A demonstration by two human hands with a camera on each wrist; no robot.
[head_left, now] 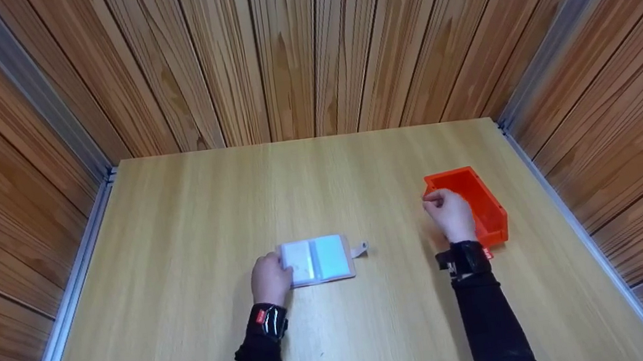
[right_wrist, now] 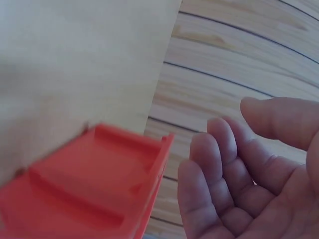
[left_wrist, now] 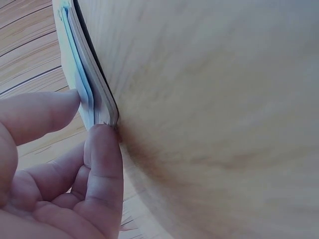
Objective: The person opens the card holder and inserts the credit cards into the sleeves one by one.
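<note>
A small card holder (head_left: pixel 332 258) lies opened flat on the table, with clear sleeves and a pale blue right side. Its snap strap (head_left: pixel 360 250) sticks out to the right. My left hand (head_left: pixel 271 280) pinches the holder's left edge. In the left wrist view, the thumb (left_wrist: pixel 55 112) rests on the sleeves and the fingers are at the edge of the layered card holder (left_wrist: pixel 92 74). Over the left side of an orange bin (head_left: pixel 490 208) hovers my right hand (head_left: pixel 450 213). The right wrist view shows its fingers (right_wrist: pixel 207 164) loosely bent, apart from the thumb, holding nothing, beside the bin (right_wrist: pixel 94 174).
The light wooden table (head_left: pixel 196 222) has metal rails along both sides. Wood-plank walls (head_left: pixel 292 54) rise behind it and at left and right. The orange bin stands on the table's right part, slightly turned.
</note>
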